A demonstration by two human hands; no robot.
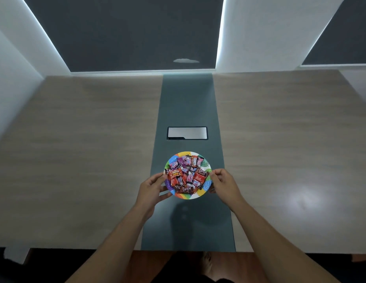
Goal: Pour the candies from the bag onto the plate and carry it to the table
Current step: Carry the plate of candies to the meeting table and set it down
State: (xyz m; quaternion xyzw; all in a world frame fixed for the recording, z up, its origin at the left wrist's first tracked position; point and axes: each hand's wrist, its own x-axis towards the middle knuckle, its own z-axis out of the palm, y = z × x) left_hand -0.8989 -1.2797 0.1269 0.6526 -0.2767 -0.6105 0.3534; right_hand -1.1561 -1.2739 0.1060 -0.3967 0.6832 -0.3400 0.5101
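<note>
Bare arms, bare hands, one bare foot

Both forearms are uncovered, no sleeves in sight; the left hand (152, 187) and right hand (224, 183) wear no rings, watch or gloves. Below, dark clothing shows beside a bare foot (206, 262).

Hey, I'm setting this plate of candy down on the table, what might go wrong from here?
1. The candies are heaped high on the plate, so a tilt may spill some.
2. The left hand and right hand pinch only the rim, and a thin plate might flex.
3. The plate lies close to the metal hatch in the table, so pushing it farther could catch an edge.
</note>
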